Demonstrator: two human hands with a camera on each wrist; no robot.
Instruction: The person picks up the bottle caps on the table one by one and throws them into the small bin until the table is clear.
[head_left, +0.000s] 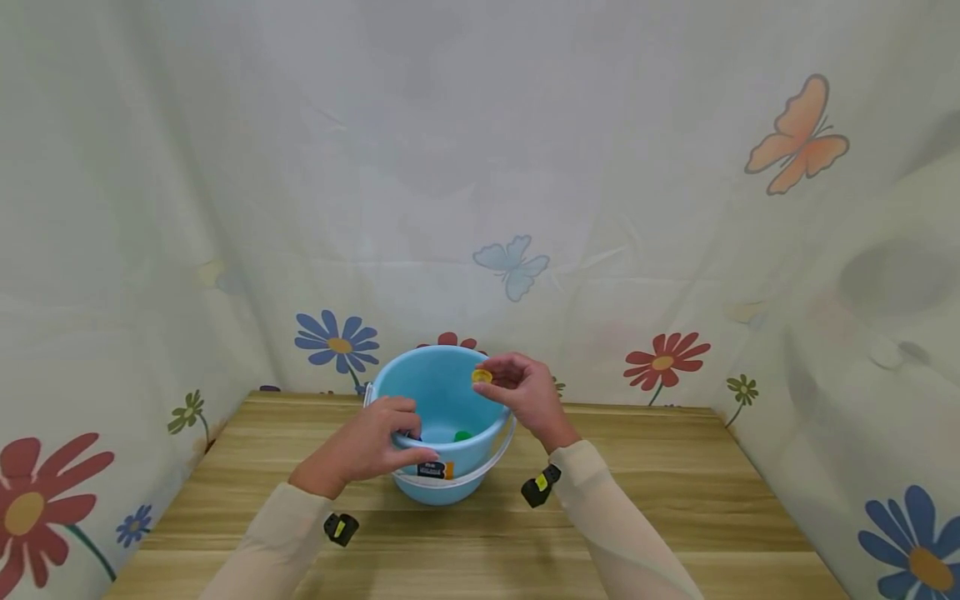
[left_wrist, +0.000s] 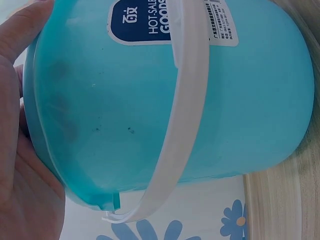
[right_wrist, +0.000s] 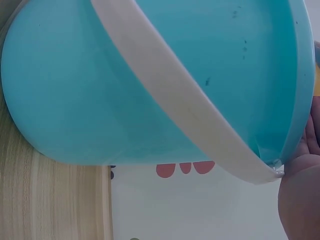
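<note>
A light blue bucket (head_left: 438, 492) stands upright on the wooden table, its white handle (head_left: 495, 462) hanging down in front. My left hand (head_left: 375, 440) grips the near left rim, fingers curled over inside and thumb outside. In the left wrist view that hand (left_wrist: 22, 125) lies along the rim. Over the right side of the opening, my right hand (head_left: 525, 392) pinches a small round yellow cap (head_left: 482, 377) between thumb and fingers. A small green piece (head_left: 462, 435) lies on the bucket's floor. Something dark shows by the left fingertips, too small to name.
The wooden table (head_left: 645, 492) reaches out on both sides of the bucket. Behind and beside it hangs a pale curtain (head_left: 420, 183) printed with flowers and butterflies. Each wrist carries a small black camera, one left (head_left: 341, 528) and one right (head_left: 540, 486).
</note>
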